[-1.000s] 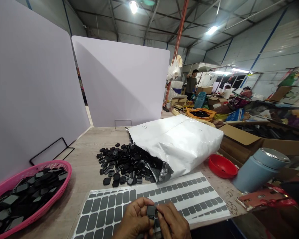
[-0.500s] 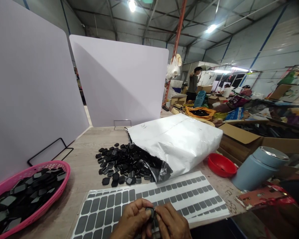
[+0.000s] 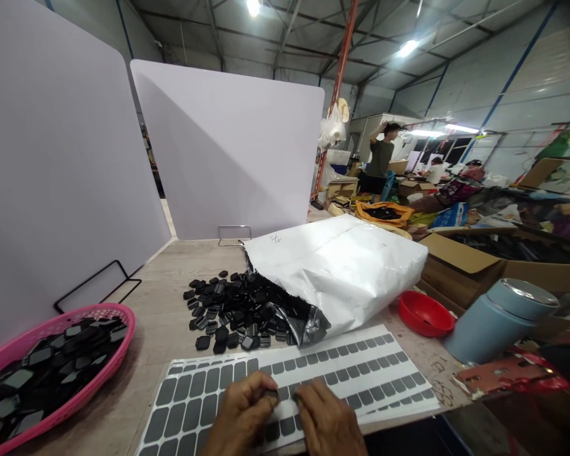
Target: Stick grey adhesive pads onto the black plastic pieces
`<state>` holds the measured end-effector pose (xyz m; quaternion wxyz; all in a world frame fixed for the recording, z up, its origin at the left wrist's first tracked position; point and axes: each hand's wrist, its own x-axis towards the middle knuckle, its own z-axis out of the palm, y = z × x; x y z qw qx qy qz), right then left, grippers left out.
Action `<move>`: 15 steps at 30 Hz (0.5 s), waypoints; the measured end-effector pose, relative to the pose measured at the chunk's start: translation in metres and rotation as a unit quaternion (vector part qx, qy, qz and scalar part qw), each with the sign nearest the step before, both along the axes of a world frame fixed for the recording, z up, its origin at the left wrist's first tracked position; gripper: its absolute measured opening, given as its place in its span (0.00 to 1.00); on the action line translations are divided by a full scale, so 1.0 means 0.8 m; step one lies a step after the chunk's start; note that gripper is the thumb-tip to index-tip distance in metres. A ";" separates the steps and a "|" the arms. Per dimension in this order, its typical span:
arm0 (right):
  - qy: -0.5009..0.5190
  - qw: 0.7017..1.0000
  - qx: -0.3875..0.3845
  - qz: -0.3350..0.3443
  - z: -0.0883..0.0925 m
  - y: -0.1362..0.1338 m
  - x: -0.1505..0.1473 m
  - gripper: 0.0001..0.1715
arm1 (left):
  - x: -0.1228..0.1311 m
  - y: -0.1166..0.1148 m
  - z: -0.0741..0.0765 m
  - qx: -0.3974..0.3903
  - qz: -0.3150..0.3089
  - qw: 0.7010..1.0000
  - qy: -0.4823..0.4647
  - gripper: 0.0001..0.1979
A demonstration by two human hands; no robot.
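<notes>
Left hand (image 3: 244,411) is curled in, thumb and fingers pinching a small black piece (image 3: 270,394), mostly covered, just above the sheet (image 3: 325,364) of grey patches (image 3: 174,419) on the bench (image 3: 161,304). Right hand (image 3: 330,421) is apart from it, fingers bunched low over the sheet; can't tell whether they grip anything. Piece looks light, stiff, hard plastic, likely sturdy, maybe a bit slick; best held by opposite edges, flat face free. Patches look thin and bendy, probably easy to crease; take by a corner.
</notes>
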<state>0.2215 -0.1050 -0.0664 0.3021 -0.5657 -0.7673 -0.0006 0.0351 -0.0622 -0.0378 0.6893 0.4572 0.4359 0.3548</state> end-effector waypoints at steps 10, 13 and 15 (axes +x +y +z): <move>-0.103 0.988 -0.111 -0.020 0.022 0.014 -0.024 0.12 | -0.041 0.010 0.008 0.052 -0.006 0.992 0.118 0.09; -0.118 0.985 -0.127 -0.017 0.033 0.021 -0.038 0.12 | -0.053 0.003 0.001 0.102 -0.059 0.978 0.171 0.06; -0.114 0.984 -0.137 -0.025 0.042 0.032 -0.045 0.11 | -0.062 0.004 0.001 0.152 -0.050 0.965 0.206 0.06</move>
